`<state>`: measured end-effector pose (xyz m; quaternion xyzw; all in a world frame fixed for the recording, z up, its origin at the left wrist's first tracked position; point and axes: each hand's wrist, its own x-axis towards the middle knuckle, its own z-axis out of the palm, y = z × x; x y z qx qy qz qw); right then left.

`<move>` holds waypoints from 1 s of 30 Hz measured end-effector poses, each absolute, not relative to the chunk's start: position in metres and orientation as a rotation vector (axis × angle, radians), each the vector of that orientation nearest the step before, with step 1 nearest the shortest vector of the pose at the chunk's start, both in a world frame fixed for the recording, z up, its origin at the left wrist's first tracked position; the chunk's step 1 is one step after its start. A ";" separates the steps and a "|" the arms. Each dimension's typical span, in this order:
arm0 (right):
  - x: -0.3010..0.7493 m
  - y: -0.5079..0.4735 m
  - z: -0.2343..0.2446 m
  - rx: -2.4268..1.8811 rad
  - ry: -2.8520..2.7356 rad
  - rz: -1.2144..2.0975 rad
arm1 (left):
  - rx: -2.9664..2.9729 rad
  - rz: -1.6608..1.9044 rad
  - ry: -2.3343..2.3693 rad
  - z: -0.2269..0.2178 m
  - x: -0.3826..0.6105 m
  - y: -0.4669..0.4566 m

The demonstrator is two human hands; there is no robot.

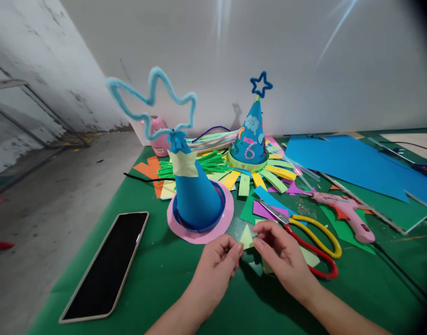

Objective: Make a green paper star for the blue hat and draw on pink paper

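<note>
My left hand [216,265] and my right hand [281,253] meet low in the middle, both pinching a small pale yellow paper piece [247,237] between their fingertips. Just beyond them stands a blue paper cone hat [195,195] on a pink paper disc [199,232], with a pale yellow star stuck on it and a light blue pipe-cleaner star [152,104] on top. Red and yellow scissors [314,242] lie right beside my right hand.
A dark phone [106,265] lies at the left on the green table cover [157,288]. A second decorated blue cone hat [251,137] stands behind, amid coloured paper strips. A pink glue gun [346,211], blue paper sheets [356,163] and a pink object [157,132] sit farther back.
</note>
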<state>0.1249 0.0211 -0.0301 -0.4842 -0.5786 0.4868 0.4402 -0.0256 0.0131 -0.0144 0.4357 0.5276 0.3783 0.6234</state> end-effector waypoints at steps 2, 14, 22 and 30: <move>0.126 0.021 -0.030 -1.197 -1.454 1.260 | 1.016 0.862 1.229 -0.014 -0.026 0.013; 0.122 0.026 -0.031 -1.131 -1.166 1.462 | 0.908 0.992 1.132 -0.018 -0.026 0.014; 0.121 0.024 -0.030 -1.135 -1.161 1.531 | 0.929 0.985 1.166 -0.016 -0.025 0.014; 0.120 0.017 -0.029 -1.129 -1.575 1.320 | 1.496 1.123 1.389 -0.020 -0.027 0.010</move>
